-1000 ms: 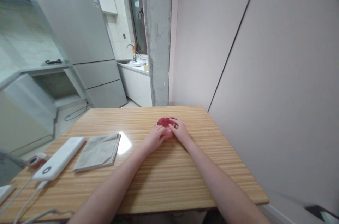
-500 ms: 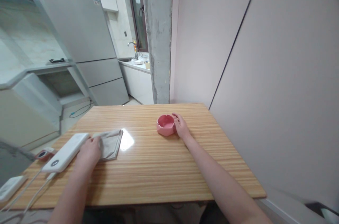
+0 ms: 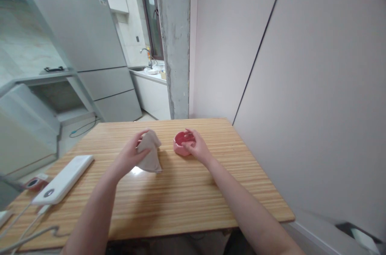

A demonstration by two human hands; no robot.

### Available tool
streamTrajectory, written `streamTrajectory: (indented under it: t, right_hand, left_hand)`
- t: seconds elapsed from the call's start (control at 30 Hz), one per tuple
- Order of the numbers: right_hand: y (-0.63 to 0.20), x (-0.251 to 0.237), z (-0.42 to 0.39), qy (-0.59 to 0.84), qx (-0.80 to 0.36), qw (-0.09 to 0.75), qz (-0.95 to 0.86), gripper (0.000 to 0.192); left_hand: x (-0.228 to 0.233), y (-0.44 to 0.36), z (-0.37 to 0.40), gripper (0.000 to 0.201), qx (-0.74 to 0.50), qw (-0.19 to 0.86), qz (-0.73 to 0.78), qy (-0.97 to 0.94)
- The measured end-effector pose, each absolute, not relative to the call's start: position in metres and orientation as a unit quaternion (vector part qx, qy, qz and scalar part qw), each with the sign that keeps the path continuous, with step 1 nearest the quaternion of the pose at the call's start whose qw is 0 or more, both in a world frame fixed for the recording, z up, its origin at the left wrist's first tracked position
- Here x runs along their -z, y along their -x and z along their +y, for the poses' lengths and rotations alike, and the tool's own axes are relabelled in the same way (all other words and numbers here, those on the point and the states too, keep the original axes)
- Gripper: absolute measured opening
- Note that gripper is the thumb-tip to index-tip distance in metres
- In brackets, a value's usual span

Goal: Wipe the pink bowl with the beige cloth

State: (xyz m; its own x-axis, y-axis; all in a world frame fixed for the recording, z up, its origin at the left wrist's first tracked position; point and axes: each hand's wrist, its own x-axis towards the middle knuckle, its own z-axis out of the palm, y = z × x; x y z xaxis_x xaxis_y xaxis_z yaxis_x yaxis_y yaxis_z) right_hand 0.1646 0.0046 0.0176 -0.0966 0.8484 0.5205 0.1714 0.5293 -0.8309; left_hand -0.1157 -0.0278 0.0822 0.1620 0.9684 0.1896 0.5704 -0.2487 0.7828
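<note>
My left hand [image 3: 135,152] is closed on a light grey cloth [image 3: 150,153], raised off the tabletop and hanging loosely from the fingers. To the right of it stands a pink, faceted ashtray [image 3: 178,149] with a notched rim, upright on the wooden table [image 3: 193,194]. My right hand [image 3: 197,148] is over the right side of the ashtray, thumb and fingers apart. Whether its fingertips touch the rim or the inside, I cannot tell. The hand covers part of the ashtray's opening.
A white power bank [image 3: 64,180] with cables lies on the table's left side, beside a small red and white object [image 3: 35,182]. A wall [image 3: 301,86] runs along the right. A refrigerator [image 3: 72,25] and a sink counter [image 3: 150,90] stand beyond the table.
My left hand has lifted the cloth from beside the power bank and carried it right, towards the ashtray. My right hand has shifted from the ashtray's right side to over its opening.
</note>
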Motion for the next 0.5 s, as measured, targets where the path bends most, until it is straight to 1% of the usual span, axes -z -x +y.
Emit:
streamTrajectory:
  t: [0.07, 0.1, 0.13, 0.17, 0.23, 0.27, 0.3, 0.33, 0.4, 0.43, 0.47, 0.5]
  right_hand:
    - [-0.162, -0.022, 0.0, 0.346, -0.379, 0.551, -0.658, 0.087]
    - [-0.162, -0.024, -0.001, 0.332, -0.419, 0.544, -0.646, 0.092]
    - [-0.164, -0.028, -0.003, 0.325, -0.461, 0.53, -0.633, 0.09]
    - [-0.167, -0.032, -0.003, 0.326, -0.502, 0.51, -0.618, 0.082]
    - [-0.177, -0.041, -0.003, 0.351, -0.558, 0.477, -0.581, 0.063]
    - [-0.183, -0.045, -0.002, 0.373, -0.565, 0.482, -0.556, 0.056]
    - [-0.19, -0.048, 0.0, 0.397, -0.553, 0.51, -0.526, 0.051]
    - [-0.196, -0.051, 0.003, 0.423, -0.52, 0.558, -0.49, 0.048]
    - [-0.204, -0.053, 0.007, 0.472, -0.403, 0.663, -0.418, 0.044]
    - [-0.206, -0.053, 0.008, 0.492, -0.332, 0.702, -0.393, 0.043]
    - [-0.206, -0.052, 0.009, 0.506, -0.264, 0.724, -0.388, 0.041]
    - [-0.204, -0.05, 0.008, 0.513, -0.207, 0.724, -0.413, 0.039]
  left_hand:
    - [-0.106, 0.086, -0.025, 0.071, -0.31, 0.375, 0.451, -0.748]
    - [-0.116, 0.072, -0.023, 0.071, -0.281, 0.414, 0.407, -0.764]
    - [-0.123, 0.058, -0.018, 0.07, -0.262, 0.437, 0.375, -0.775]
    - [-0.127, 0.046, -0.012, 0.067, -0.258, 0.441, 0.355, -0.783]
    - [-0.124, 0.025, 0.002, 0.063, -0.306, 0.422, 0.352, -0.777]
    - [-0.116, 0.016, 0.01, 0.06, -0.345, 0.41, 0.364, -0.762]
    - [-0.106, 0.01, 0.018, 0.056, -0.39, 0.394, 0.385, -0.738]
    - [-0.093, 0.005, 0.024, 0.05, -0.435, 0.376, 0.414, -0.705]
    - [-0.064, 0.0, 0.034, 0.037, -0.489, 0.329, 0.492, -0.641]
    - [-0.049, -0.001, 0.037, 0.035, -0.494, 0.305, 0.528, -0.62]
    - [-0.037, -0.001, 0.038, 0.036, -0.487, 0.286, 0.551, -0.615]
    - [-0.026, -0.001, 0.038, 0.037, -0.473, 0.273, 0.566, -0.617]
